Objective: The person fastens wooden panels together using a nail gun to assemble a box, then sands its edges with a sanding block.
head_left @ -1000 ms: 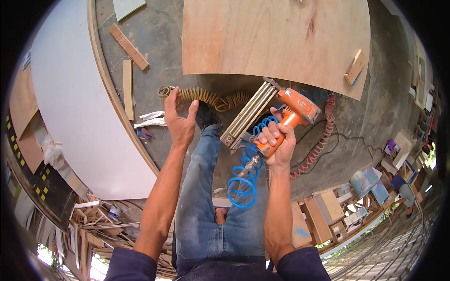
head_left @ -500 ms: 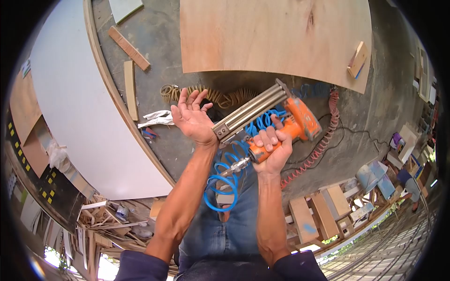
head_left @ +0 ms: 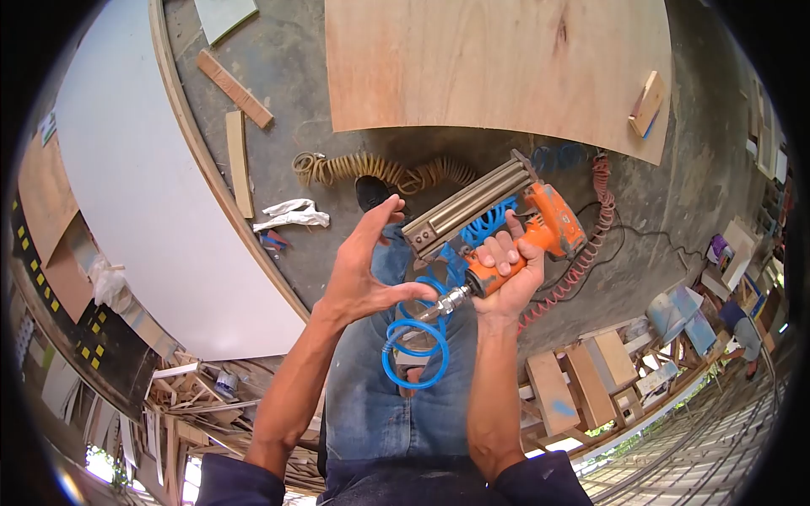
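An orange pneumatic nail gun (head_left: 557, 221) with a long metal magazine (head_left: 472, 207) is gripped by its handle in my right hand (head_left: 506, 268). Its magazine points up and to the right. From the metal fitting (head_left: 451, 302) at the handle's end hangs a coiled blue air hose (head_left: 415, 354). My left hand (head_left: 364, 270) is open, thumb and fingers apart, just left of the magazine's lower end. It holds nothing; its thumb tip is close to the hose fitting, and I cannot tell whether they touch.
A plywood sheet (head_left: 498, 63) lies ahead, a small wood block (head_left: 647, 105) on its right corner. At left is a large white panel (head_left: 160, 194). Yellow (head_left: 363, 169) and red (head_left: 582, 274) coiled hoses cross the floor. Wood scraps stand behind; another person (head_left: 742, 333) is far right.
My left hand has turned from palm-up beside the magazine to a spread thumb-and-finger shape lower down, near the hose fitting. The nail gun has shifted slightly right and down.
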Motion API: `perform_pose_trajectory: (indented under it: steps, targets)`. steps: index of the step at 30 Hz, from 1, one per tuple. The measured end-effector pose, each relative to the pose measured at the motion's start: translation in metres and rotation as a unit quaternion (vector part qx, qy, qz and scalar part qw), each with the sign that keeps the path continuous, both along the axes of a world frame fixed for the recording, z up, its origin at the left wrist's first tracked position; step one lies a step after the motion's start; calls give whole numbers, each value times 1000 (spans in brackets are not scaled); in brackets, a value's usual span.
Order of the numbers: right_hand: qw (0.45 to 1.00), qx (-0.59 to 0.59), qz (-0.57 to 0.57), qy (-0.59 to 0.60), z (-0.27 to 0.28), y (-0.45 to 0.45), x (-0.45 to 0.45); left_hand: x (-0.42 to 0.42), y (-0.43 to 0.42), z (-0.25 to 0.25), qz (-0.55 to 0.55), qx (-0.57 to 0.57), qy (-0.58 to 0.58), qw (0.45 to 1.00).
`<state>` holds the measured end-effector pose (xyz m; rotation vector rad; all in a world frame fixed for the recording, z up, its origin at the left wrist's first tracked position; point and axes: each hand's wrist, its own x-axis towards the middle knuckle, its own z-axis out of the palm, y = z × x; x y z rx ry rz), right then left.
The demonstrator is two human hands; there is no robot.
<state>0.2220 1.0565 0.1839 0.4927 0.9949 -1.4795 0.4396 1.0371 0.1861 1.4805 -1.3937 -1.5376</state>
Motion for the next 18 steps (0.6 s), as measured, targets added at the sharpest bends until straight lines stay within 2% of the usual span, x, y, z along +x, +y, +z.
perform_pose_trajectory:
  steps: [1,3,4,6,7,9,13,16,18]
  targets:
    - [1000,3,-1,-1,2,1,1,0,-3,1,-1,3,-1,1000]
    - [1000,9,21,5,7,2,4,0,-12,-1,-90,-20,-43,995]
    - [1000,11,22,3,9,2,5,0,-15,-2,-90,-18,-44,995]
    - [999,9,33,-15,13,3,9,1,-19,-4,-166,-34,-54,984]
    - [999,10,33,-16,13,3,11,3,-22,-2,-166,-32,-55,984]
    - [999,7,26,-23,14,4,14,9,-27,2,-210,63,-29,975]
    - [999,9,37,-12,13,3,15,16,-28,-9,-201,32,46,978]
    - [999,-7,14,-36,14,2,15,13,-32,-2,-194,29,15,980]
    - [999,-10,30,-8,14,0,14,9,-23,-3,-187,50,10,981]
